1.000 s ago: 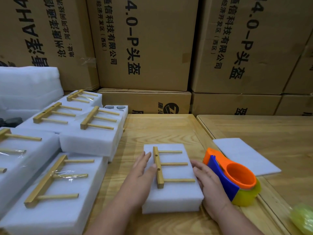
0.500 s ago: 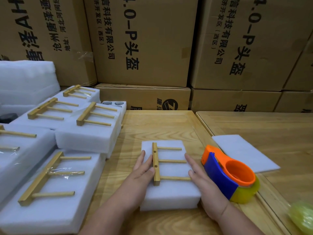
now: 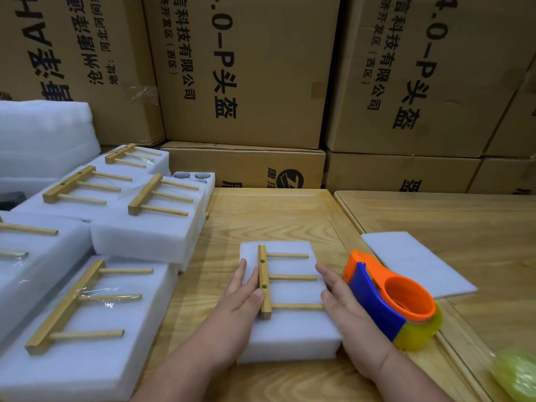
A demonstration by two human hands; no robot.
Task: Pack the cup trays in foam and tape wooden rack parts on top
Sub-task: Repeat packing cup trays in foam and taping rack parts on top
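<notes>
While both hands (image 3: 242, 297) (image 3: 338, 295) lie flat, the wooden rack (image 3: 265, 281) sits between them.

A white foam block (image 3: 290, 338) lies flat near the middle of the wooden worktop (image 3: 278, 216), its long side running near to far. On top lies a wooden rack part (image 3: 264, 281): a bar with two holes, running near to far, with three thin dowels pointing right. To the left, more foam blocks (image 3: 87, 358) lie stacked, each topped with a similar rack part (image 3: 158, 194) under clear tape. A thin foam sheet (image 3: 414, 262) lies flat to the right.
</notes>
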